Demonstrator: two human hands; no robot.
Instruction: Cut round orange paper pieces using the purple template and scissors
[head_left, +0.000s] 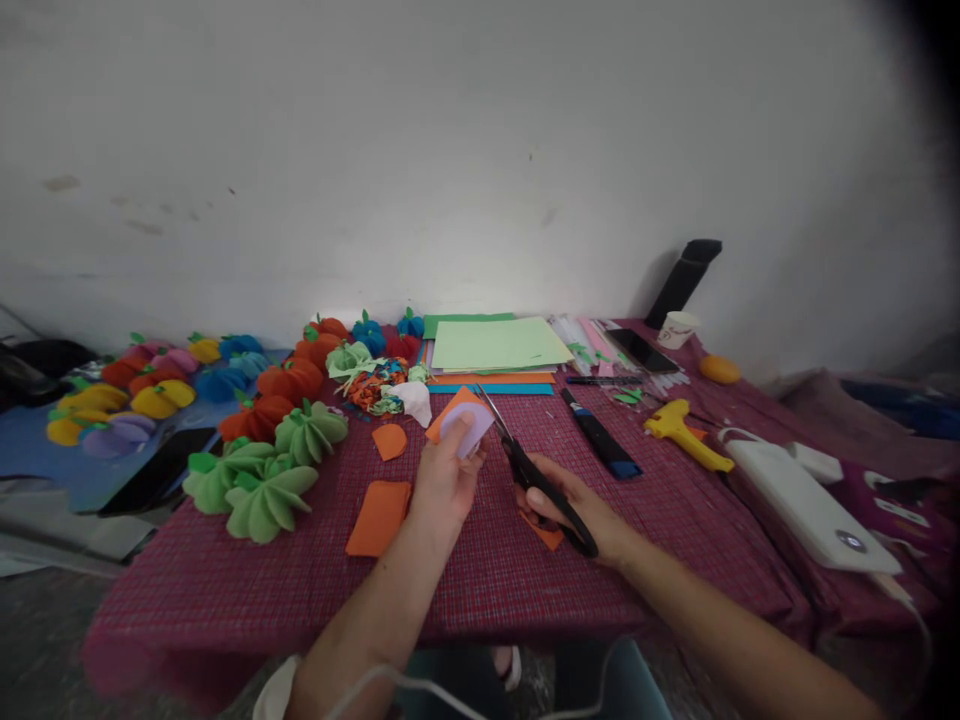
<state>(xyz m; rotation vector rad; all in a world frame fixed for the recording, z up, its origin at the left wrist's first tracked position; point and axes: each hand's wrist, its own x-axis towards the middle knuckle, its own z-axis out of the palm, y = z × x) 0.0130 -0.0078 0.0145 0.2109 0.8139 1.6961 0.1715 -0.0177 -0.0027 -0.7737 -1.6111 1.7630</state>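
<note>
Between its thumb and fingers my left hand (452, 455) pinches orange paper (445, 412) with a rounded lilac paper piece (469, 428) laid over it. My right hand (566, 495) grips black-handled scissors (551, 490), whose blades reach up beside the right edge of the orange paper. Whether the blades touch the paper I cannot tell. Left of my left hand lies a cut orange piece with a rounded edge (389, 441), and nearer me a stack of orange paper (379, 517). A small orange scrap (546, 535) lies partly beneath my right hand.
Folded paper pumpkins (289, 382) crowd the left side. Coloured sheets (499, 345) are stacked at the back beside a heap of paper scraps (375, 385). A dark cutter-like tool (604, 437), a yellow glue gun (686, 432), a white power bank (814, 505) and a paper cup (678, 329) are on the right.
</note>
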